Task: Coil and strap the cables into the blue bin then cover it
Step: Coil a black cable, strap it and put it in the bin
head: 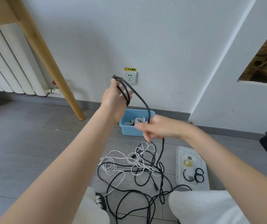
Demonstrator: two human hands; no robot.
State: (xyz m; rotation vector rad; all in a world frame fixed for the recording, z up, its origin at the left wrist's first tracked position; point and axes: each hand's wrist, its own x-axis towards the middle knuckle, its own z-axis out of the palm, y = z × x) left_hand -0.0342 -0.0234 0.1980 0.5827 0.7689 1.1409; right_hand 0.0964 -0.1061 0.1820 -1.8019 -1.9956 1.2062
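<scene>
Black cable [143, 101] runs from loops gathered in the left hand [115, 97], whose grip curls around those turns, down to the right hand [160, 126], pinching the strand below; each new loop should match the held ones, the strand fed without twist; below the right grip the tail joins the tangle [139, 165] on the floor; behind that hand, the blue bin [128, 128] holds white coils [137, 121]; right of the tangle, a clear lid [192, 168] carries black ring straps [199, 174].
</scene>
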